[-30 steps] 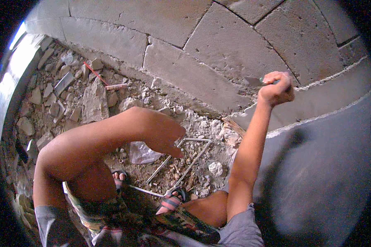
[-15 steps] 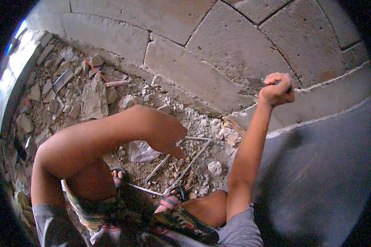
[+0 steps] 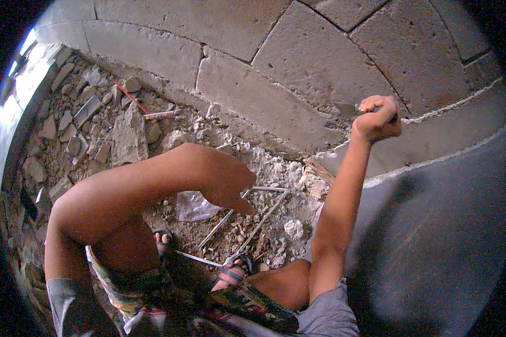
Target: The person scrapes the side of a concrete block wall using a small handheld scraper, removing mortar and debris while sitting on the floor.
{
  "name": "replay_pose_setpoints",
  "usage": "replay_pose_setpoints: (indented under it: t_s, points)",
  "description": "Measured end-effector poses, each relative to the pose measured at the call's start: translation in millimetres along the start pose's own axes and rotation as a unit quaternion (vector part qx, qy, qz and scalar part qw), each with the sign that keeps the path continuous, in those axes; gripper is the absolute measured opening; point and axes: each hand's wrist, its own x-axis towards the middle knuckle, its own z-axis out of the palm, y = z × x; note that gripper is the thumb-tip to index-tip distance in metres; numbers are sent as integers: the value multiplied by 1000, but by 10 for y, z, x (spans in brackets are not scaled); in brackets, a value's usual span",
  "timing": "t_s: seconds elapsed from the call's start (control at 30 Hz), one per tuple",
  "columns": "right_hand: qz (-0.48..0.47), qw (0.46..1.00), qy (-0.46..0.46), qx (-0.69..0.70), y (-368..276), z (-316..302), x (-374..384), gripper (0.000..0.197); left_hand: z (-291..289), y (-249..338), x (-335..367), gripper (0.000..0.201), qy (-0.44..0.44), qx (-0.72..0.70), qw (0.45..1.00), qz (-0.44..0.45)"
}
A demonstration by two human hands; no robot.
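Note:
My right hand (image 3: 378, 119) is closed around the handle of a scraper with a flat grey blade (image 3: 344, 110). The blade points left, close to the lower joint of the block wall (image 3: 298, 62); I cannot tell whether it touches. Only a bit of green handle shows by my fingers. My left hand (image 3: 229, 182) hangs from a bent wrist above the rubble, its forearm crossing over my left knee. Its thumb stands apart from the other fingers, which are partly hidden, and nothing shows in it. Below it lies a thin white frame (image 3: 262, 221).
Broken stones and dirt (image 3: 130, 135) cover the ground to the left, with a red stick (image 3: 130, 96) among them. A clear plastic bag (image 3: 195, 206) lies near my sandalled feet. Splintered wood (image 3: 319, 170) sits at the wall's foot. A smooth grey surface (image 3: 433, 224) is at right.
My right hand and the scraper have shifted very slightly; the blade now looks a little higher and flatter to the wall. The left hand stays almost in place.

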Motion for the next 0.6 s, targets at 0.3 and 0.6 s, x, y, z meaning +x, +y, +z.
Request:
replay_pose_setpoints:
  t_s: [0.3,0.6]
  points:
    - [-62,996,-22,-56,130,7,5,30,84,-40,24,64,48,-13,999,15]
    - [-13,998,0,-54,47,83,-32,28,27,-16,-35,66,23,-5,1000,5]
